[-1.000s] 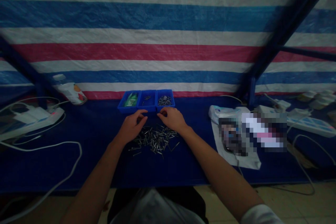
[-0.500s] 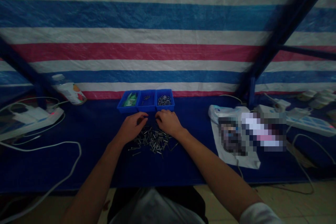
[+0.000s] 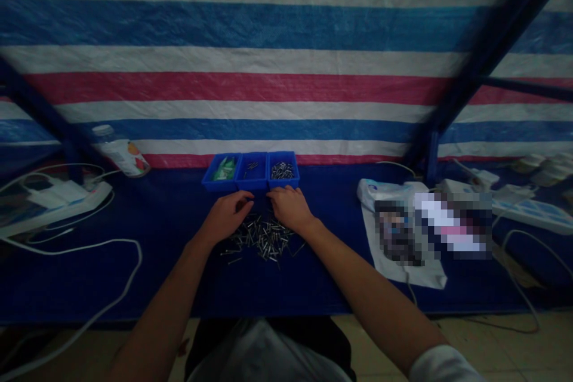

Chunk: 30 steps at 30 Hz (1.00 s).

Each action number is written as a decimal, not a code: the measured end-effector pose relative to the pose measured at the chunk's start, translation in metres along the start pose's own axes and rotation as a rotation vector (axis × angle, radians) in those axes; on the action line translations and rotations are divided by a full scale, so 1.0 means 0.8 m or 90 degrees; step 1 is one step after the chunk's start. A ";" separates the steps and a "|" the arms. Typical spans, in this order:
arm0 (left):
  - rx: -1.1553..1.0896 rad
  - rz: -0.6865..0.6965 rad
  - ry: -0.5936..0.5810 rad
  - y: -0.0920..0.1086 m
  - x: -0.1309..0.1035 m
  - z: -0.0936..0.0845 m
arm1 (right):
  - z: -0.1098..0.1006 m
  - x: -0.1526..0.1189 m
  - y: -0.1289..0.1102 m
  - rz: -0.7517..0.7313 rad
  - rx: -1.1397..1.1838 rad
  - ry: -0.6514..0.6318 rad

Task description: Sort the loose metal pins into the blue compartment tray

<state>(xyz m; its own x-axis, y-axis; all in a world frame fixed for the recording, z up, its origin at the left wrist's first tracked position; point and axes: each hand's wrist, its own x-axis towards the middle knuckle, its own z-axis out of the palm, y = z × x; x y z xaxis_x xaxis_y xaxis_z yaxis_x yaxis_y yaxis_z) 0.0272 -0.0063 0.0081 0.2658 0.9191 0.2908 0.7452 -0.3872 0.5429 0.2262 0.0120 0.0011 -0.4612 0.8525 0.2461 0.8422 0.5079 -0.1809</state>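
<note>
A loose pile of small metal screws (image 3: 268,240) lies on the blue table. At its upper left edge is my left hand (image 3: 229,213), thumb and fingers curved with a gap between them and nothing visible inside. My right hand (image 3: 290,208) rests at the pile's upper right, its fingers bent downward; the fingertips and anything under them are hidden. Just beyond both hands stand three joined blue bins: the left bin (image 3: 206,180) holds green and clear packets, the middle bin (image 3: 251,182) a few screws, the right bin (image 3: 283,183) many small metal pieces.
On the left are a bottle (image 3: 125,156), a power strip (image 3: 58,212) and a looping white cable (image 3: 136,262). A white bag (image 3: 430,277) with blurred items lies at right, beside another power strip (image 3: 537,215). A striped sheet (image 3: 286,89) hangs behind the blue table (image 3: 161,209).
The view has shifted slightly. Both hands stay in nearly the same place by the pile, and the screws look unchanged.
</note>
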 end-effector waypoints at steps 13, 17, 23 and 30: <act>0.001 0.000 -0.008 0.000 -0.001 0.000 | -0.009 0.000 0.010 -0.014 0.009 -0.026; -0.004 0.002 -0.008 0.001 -0.001 0.000 | -0.007 0.000 0.010 -0.022 0.013 -0.031; 0.008 0.000 -0.021 0.001 -0.001 0.001 | -0.005 -0.002 0.007 -0.041 0.014 -0.024; 0.004 0.001 -0.040 0.000 -0.001 0.001 | -0.006 0.002 0.006 -0.124 0.182 0.008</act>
<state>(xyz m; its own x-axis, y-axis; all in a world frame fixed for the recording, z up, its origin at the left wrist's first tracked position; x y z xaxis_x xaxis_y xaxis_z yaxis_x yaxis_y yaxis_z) 0.0271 -0.0072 0.0069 0.3047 0.9213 0.2415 0.7485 -0.3885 0.5374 0.2310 0.0154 0.0052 -0.6006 0.7358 0.3128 0.6262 0.6762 -0.3881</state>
